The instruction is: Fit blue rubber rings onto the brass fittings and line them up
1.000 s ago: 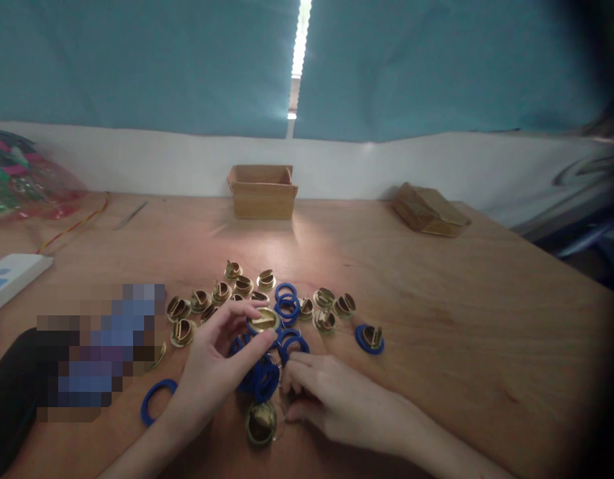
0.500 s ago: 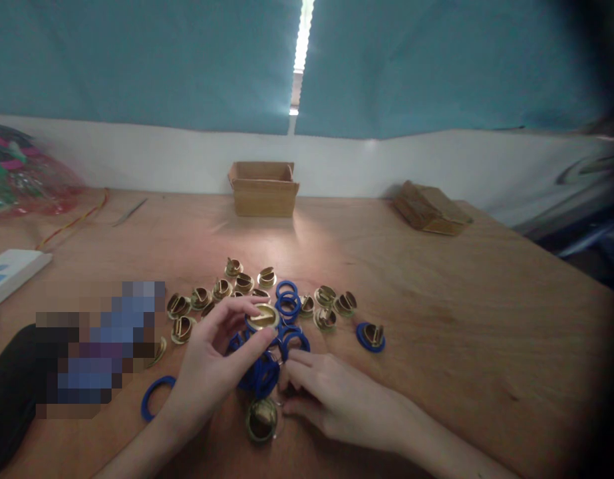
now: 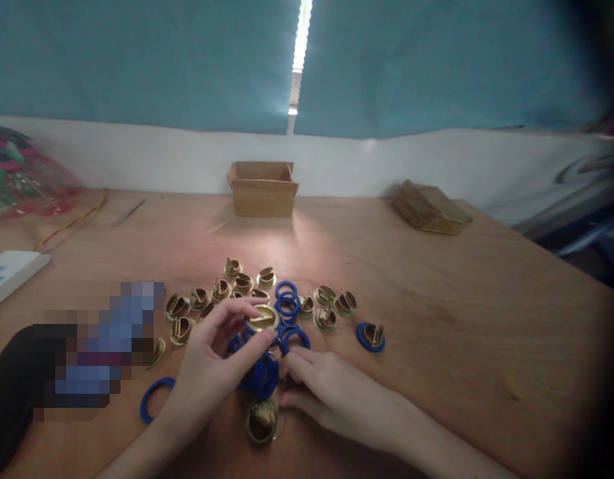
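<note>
My left hand (image 3: pixel 214 356) grips a round gold-coloured metal piece (image 3: pixel 263 319) between thumb and fingers; it has a raised bar across its middle, and a blue rim shows beneath it. Just right of it, my right hand (image 3: pixel 316 386) has its fingers curled together at the edge of a pile of blue rings (image 3: pixel 267 378). What its fingertips pinch, if anything, is hidden. Close by its thumb lies a rounded brass-coloured piece (image 3: pixel 261 422) with a dark hollow. Similar gold pieces (image 3: pixel 199 299) are scattered beyond both hands. One gold piece (image 3: pixel 374 334) rests on a blue ring at the right.
At the back stands an open cardboard box (image 3: pixel 263 198), with a crumpled cardboard piece (image 3: pixel 429 207) to its right. A white device (image 3: pixel 14 276), a black object (image 3: pixel 12 392) and a blurred-out item lie left. One loose blue ring (image 3: pixel 148 399) sits beside my left forearm.
My right hand's fingers have curled in slightly by the blue rings. My left hand keeps the gold piece in nearly the same place.
</note>
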{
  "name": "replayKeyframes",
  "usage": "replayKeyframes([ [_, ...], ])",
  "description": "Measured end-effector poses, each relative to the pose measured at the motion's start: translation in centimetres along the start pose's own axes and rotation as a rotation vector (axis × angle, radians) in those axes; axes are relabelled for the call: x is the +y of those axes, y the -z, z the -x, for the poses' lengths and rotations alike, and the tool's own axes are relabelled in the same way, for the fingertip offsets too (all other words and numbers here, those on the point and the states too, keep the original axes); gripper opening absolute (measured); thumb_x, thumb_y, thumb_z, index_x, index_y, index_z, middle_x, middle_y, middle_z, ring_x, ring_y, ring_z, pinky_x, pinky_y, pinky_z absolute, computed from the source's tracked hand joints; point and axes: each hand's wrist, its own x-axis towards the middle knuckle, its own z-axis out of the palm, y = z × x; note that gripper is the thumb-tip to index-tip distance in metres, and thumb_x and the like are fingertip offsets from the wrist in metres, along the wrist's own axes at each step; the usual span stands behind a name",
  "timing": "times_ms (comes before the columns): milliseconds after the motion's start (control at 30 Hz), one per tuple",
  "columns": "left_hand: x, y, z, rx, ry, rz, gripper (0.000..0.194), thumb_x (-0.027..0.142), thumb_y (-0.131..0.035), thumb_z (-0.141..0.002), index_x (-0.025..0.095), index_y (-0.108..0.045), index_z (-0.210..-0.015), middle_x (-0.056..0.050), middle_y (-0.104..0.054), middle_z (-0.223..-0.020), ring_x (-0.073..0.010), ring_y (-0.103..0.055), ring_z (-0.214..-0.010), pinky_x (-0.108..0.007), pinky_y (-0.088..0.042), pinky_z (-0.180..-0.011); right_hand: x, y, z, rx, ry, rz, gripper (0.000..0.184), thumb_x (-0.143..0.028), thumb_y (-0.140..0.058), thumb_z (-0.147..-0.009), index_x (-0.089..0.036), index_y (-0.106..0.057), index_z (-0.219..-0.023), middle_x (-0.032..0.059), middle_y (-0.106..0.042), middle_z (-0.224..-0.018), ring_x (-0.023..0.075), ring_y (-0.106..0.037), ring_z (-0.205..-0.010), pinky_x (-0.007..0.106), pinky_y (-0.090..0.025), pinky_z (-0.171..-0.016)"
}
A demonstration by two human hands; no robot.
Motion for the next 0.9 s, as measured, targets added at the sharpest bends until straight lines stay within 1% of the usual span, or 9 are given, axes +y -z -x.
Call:
replayKeyframes([
  [133,-0.1,0.0,0.0,0.001,-0.004,-0.013,0.016,0.021,-0.075,-0.080,0.023,-0.061,-0.088,-0.003,-0.070,-0.116,-0.0179,-0.066,-0.108,-0.027,-0.052,-0.093,0.0,-0.2,-0.1,0.017,-0.008,0.018,0.002,-0.015,-0.059,-0.093,-0.016,-0.059,-0.094,0.0056,-0.066,-0.098,0.0198,-0.063,-0.088,0.030,-0.051,-0.077],
  [200,-0.2,0.0,0.0,-0.003,-0.014,-0.011,0.016,0.021,-0.075,-0.080,0.023,-0.061,-0.088,-0.002,-0.070,-0.116,-0.0174,-0.066,-0.108,-0.026,-0.052,-0.093,0.0,-0.4,-0.1,0.014,-0.008,0.045,0.005,-0.014,-0.055,-0.094,-0.015,-0.060,-0.096,0.0068,-0.066,-0.099,0.0207,-0.063,-0.090,0.030,-0.051,-0.078],
  [300,-0.2,-0.1,-0.1,0.000,-0.030,-0.007,0.016,0.019,-0.074,-0.080,0.023,-0.061,-0.089,-0.002,-0.071,-0.114,-0.0164,-0.067,-0.107,-0.025,-0.052,-0.092,0.1,-0.7,-0.1,-0.005,-0.003,0.131,0.011,-0.012,-0.050,-0.096,-0.013,-0.060,-0.100,0.0095,-0.066,-0.102,0.0225,-0.064,-0.087,0.032,-0.051,-0.072],
  [400,-0.3,-0.1,-0.2,0.001,-0.036,-0.014,0.016,0.018,-0.073,-0.081,0.023,-0.061,-0.089,-0.001,-0.071,-0.115,-0.0149,-0.067,-0.106,-0.023,-0.052,-0.091,0.1,-0.7,0.0,-0.018,0.008,0.207,0.013,-0.009,-0.049,-0.094,-0.012,-0.059,-0.102,0.0110,-0.065,-0.102,0.0234,-0.062,-0.084,0.032,-0.049,-0.066],
  [500,-0.4,-0.1,-0.2,-0.002,-0.049,-0.015,0.016,0.017,-0.073,-0.080,0.024,-0.062,-0.089,0.000,-0.071,-0.114,-0.0133,-0.067,-0.105,-0.021,-0.053,-0.090,0.0,-0.3,0.2,-0.006,0.000,0.169,0.010,-0.008,-0.051,-0.092,-0.013,-0.058,-0.097,0.0091,-0.065,-0.099,0.0210,-0.061,-0.082,0.030,-0.046,-0.066],
  [567,-0.4,-0.1,-0.2,-0.012,-0.055,-0.014,0.016,0.017,-0.073,-0.080,0.024,-0.062,-0.088,0.000,-0.071,-0.114,-0.0130,-0.067,-0.105,-0.020,-0.053,-0.090,0.0,0.1,0.3,0.009,-0.009,0.096,0.006,-0.012,-0.052,-0.094,-0.015,-0.057,-0.093,0.0070,-0.065,-0.096,0.0186,-0.060,-0.082,0.028,-0.045,-0.067],
  [633,-0.3,-0.1,-0.2,-0.019,-0.058,-0.015,0.016,0.016,-0.073,-0.080,0.024,-0.062,-0.088,0.000,-0.071,-0.114,-0.0135,-0.067,-0.105,-0.021,-0.053,-0.090,-0.1,0.4,0.4,0.018,-0.025,0.047,0.004,-0.018,-0.057,-0.093,-0.016,-0.056,-0.090,0.0045,-0.065,-0.091,0.0170,-0.060,-0.078,0.026,-0.043,-0.064],
  [767,-0.2,-0.1,-0.1,-0.007,-0.052,-0.025,0.016,0.017,-0.073,-0.080,0.023,-0.062,-0.088,-0.002,-0.071,-0.115,-0.0149,-0.067,-0.106,-0.022,-0.054,-0.089,-0.2,0.3,0.5,-0.025,-0.036,0.040,0.022,-0.030,-0.072,-0.084,-0.018,-0.054,-0.087,-0.0006,-0.064,-0.077,0.0152,-0.057,-0.066,0.024,-0.032,-0.053],
  [900,-0.3,0.0,-0.2,-0.010,-0.048,-0.018,0.016,0.018,-0.074,-0.080,0.023,-0.061,-0.088,-0.002,-0.070,-0.115,-0.0155,-0.067,-0.106,-0.023,-0.054,-0.090,-0.5,-0.2,0.4,-0.039,-0.062,0.066,0.024,-0.028,-0.075,-0.081,-0.019,-0.054,-0.087,-0.0007,-0.067,-0.079,0.0166,-0.060,-0.068,0.024,-0.030,-0.053],
])
